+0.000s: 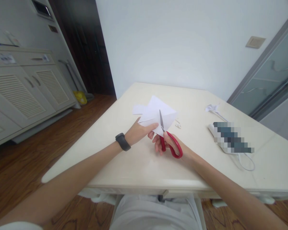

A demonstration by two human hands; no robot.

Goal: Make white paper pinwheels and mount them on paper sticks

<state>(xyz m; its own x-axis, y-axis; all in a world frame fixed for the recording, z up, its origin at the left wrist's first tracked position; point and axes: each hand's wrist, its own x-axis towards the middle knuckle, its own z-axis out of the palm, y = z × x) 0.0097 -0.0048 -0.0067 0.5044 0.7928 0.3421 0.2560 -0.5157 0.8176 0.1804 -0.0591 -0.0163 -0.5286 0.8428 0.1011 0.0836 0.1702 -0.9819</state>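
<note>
1. Left hand [143, 130], yours: closed in a pinch on the white paper, thumb on the upper face, at its near left edge; black wristband [123, 141] on the wrist
2. Right hand [167, 138], yours: curled around the handles of the red-handled scissors [171, 136], thumb at the right loop, fingers bent below
3. White paper [156, 108]: over the middle of the table [105, 166], between your hands; a fold or edge line near your left thumb
4. Red-handled scissors: pointing to the far side, one blade lying across the paper's upper face; you cannot tell how far the blades stand apart
5. Smaller paper piece [137, 109]: on the table, just left of the held sheet
6. Small scraps [178, 125]: on the table, right of the scissors
7. White device [222, 147]: right side of the table, well apart from your hands; blurred by pixels on top, white cable [247, 170] looping at its near end
8. Crumpled white item [212, 108]: far right of the table
</note>
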